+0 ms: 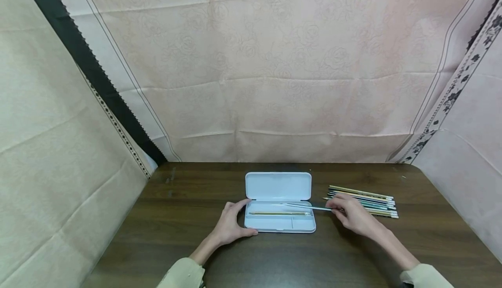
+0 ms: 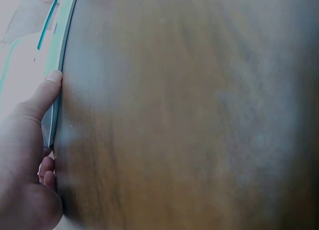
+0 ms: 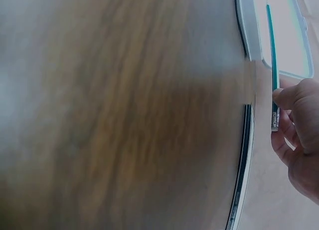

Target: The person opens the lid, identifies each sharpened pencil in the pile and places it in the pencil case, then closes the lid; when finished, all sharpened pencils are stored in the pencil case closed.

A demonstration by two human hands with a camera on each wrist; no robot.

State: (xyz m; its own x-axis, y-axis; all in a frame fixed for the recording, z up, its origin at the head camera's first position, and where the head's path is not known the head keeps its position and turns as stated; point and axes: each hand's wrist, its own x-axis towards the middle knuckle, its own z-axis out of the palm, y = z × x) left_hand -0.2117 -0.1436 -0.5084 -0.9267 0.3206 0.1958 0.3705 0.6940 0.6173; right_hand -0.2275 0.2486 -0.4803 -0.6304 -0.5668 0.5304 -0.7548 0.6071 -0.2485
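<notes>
A light blue pencil case (image 1: 270, 224) lies open on the table with its lid (image 1: 278, 185) folded back. One pencil (image 1: 279, 213) with a yellowish body lies lengthwise inside it. My left hand (image 1: 230, 225) holds the case at its left end, thumb at the front corner and fingertips near the hinge. Between thumb and fingers my right hand (image 1: 353, 215) pinches a teal pencil (image 3: 272, 45) near its blunt end. The pencil's sharpened tip points left, over the case's rear part. Several more pencils (image 1: 382, 205) lie side by side just behind the right hand.
The brown wooden table (image 1: 282, 259) extends around the case on all sides. Pale patterned cloth (image 1: 274, 83) hangs behind the table's far edge, with more cloth panels at left and right.
</notes>
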